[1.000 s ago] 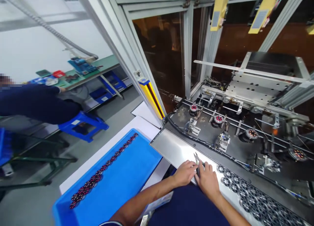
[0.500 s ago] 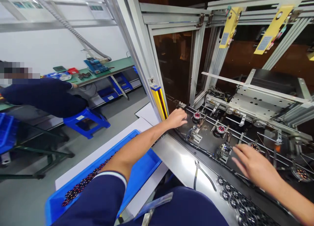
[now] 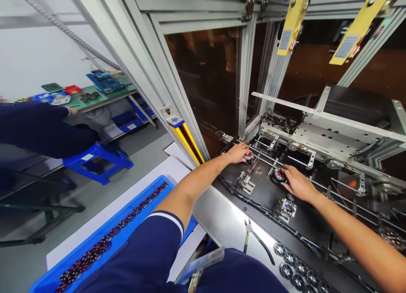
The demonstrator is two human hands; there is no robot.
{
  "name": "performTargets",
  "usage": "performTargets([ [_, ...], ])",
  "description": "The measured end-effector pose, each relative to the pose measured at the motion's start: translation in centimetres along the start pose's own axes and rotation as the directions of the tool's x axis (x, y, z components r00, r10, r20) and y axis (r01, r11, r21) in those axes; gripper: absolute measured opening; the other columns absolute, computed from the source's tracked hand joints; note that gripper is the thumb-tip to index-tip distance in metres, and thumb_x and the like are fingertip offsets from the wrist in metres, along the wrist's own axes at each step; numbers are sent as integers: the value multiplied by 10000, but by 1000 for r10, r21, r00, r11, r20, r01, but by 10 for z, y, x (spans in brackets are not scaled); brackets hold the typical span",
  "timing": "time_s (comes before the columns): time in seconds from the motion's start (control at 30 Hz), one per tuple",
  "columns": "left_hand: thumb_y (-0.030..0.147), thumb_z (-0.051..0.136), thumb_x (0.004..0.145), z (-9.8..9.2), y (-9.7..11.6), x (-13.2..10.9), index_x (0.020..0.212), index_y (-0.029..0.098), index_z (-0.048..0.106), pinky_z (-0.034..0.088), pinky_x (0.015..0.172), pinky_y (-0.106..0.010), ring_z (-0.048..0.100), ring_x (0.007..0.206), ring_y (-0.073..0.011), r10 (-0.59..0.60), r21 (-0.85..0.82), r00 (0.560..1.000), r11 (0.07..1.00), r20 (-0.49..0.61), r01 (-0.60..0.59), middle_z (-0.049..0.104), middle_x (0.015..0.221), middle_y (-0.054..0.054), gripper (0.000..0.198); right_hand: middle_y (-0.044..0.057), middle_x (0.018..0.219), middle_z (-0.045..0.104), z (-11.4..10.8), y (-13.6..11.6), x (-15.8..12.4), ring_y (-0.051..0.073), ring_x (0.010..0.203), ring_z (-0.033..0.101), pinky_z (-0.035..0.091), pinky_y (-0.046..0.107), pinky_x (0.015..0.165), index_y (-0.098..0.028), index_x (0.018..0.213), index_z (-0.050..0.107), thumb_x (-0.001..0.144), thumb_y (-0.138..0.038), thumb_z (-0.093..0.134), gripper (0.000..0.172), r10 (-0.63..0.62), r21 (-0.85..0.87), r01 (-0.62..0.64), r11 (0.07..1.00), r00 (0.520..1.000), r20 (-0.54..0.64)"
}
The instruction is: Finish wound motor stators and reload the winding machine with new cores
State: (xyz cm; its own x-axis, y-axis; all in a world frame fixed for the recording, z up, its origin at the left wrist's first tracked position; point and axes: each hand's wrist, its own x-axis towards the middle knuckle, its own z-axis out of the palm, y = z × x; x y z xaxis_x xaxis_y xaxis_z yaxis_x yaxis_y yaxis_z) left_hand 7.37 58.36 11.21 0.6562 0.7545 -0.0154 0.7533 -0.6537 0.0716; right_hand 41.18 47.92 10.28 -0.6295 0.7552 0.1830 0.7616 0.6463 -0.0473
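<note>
My left hand [image 3: 238,151] reaches into the machine, its fingers closed over a small round red wound part [image 3: 248,156] on the far left station. My right hand [image 3: 296,183] rests over a second round red part [image 3: 279,174] at the adjacent station, fingers curled around it. A pair of pliers [image 3: 250,236] lies loose on the shiny steel plate [image 3: 222,216] in front of the machine. A blue tray [image 3: 108,246] at my left holds a row of dark round wound parts [image 3: 127,219].
Several silver round parts [image 3: 293,265] line the plate's near right edge. More stations with wound parts [image 3: 391,238] run to the right on the rails. A yellow light-curtain post [image 3: 185,138] stands at the frame. A person sits on a blue stool [image 3: 95,157] at the left.
The pliers were let go onto the steel plate. Both hands moved forward into the machine: the left onto the far left red part, the right back leftward onto the second one.
</note>
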Motion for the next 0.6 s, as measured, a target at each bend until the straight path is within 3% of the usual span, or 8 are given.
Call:
performTargets([
  [0.13,354,616,939,0,-9,6,1277,173,580,507,1009,-513,578,1212,-271,37,-9,998,999,49,-36,560,1370,-117,384,248,1338,557,11,4,7,346,1258,549,484,518,1064,-89,1083,649,925,-278,557,263,2,41,-3,999,1000,29],
  [0.23,352,614,941,-2,-12,11,1275,173,581,514,1000,-507,586,1199,-267,59,-22,992,998,108,-57,567,1359,-116,380,198,1331,571,15,7,9,311,1268,541,472,517,1061,-99,1083,650,928,-258,593,230,0,63,-3,998,999,44],
  [0.47,356,605,948,-3,-17,28,1248,165,591,554,934,-459,629,1106,-237,41,-84,960,996,276,-18,613,1274,-106,355,122,1363,559,23,13,10,284,1304,499,448,526,1068,-148,1140,641,931,-309,632,263,25,134,-33,990,998,64],
  [0.6,359,601,950,-2,-20,35,1243,166,594,560,922,-448,634,1091,-232,17,-149,958,988,285,27,617,1266,-104,351,114,1377,550,24,17,12,283,1302,499,439,534,1072,-165,1175,632,930,-350,635,307,41,192,-55,980,996,76],
])
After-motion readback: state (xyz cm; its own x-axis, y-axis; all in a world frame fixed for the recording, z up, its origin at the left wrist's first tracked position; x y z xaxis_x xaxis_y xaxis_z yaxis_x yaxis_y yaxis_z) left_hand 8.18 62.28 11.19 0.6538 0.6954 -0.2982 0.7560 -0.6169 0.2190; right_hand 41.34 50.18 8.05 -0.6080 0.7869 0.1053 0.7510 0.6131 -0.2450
